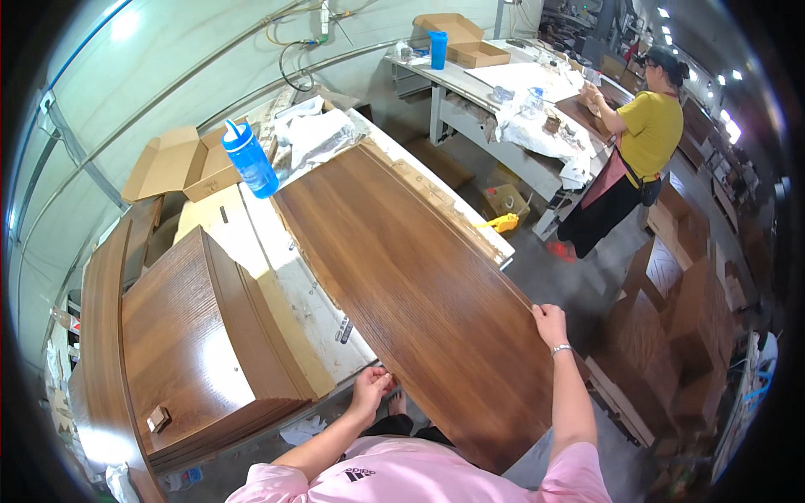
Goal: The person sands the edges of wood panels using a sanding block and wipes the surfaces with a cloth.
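Right hand (550, 323) grips panel's (419, 293) right edge, left hand (371, 390) pinches its near-left edge; panel's long axis runs far-left to near-right across surface (314, 314).

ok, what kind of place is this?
Most likely a furniture or wood-panel workshop. Both hands grip a long brown wood-grain panel on a workbench, more panels are stacked to the left, and another person works at a second bench.

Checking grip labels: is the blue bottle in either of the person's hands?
No. The blue bottle stands on the workbench, while the left hand and right hand grip the wood panel.
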{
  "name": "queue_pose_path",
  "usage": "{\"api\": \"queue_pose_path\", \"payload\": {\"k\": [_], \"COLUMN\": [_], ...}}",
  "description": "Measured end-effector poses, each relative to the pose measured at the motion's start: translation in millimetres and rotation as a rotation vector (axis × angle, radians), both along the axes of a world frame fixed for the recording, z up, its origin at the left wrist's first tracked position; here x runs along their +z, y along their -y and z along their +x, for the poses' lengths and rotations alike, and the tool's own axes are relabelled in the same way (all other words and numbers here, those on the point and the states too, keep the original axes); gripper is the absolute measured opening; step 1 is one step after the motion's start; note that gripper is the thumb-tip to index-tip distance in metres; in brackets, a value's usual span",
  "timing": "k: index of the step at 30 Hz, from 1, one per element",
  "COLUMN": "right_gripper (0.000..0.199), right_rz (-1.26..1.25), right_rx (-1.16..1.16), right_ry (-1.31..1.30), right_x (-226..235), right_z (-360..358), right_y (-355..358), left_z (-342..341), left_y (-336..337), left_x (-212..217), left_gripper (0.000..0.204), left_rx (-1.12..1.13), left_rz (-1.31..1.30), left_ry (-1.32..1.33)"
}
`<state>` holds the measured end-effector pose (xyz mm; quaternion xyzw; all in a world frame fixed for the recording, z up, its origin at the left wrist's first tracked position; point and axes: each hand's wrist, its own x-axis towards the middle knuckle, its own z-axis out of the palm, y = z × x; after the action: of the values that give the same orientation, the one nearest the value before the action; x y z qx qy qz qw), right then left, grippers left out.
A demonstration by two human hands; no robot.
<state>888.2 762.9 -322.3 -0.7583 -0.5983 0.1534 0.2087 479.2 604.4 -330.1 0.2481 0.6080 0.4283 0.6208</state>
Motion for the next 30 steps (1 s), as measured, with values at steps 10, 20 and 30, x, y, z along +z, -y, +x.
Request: {"api": "queue_pose_path", "payload": {"k": [10,20,30], "right_gripper": [0.055,0.056,0.046], "right_rz": [-0.272,-0.296,-0.075], "right_rx": [-0.106,-0.133,-0.146], "right_ry": [-0.131,-0.125,0.076], "right_x": [-10,55,113], "right_z": [-61,-66,-73], "right_y": [-93,-66,-9], "left_z": [-3,-24,-18], "left_y": [-10,-16,-18], "left_x": [3,-15,-24], "left_gripper": [0.016,0.03,0.039], "left_rx": [0.057,-0.029,-0.025], "left_rz": [-0.133,-0.256,-0.339], "left_ry": [0.25,0.443,0.513]}}
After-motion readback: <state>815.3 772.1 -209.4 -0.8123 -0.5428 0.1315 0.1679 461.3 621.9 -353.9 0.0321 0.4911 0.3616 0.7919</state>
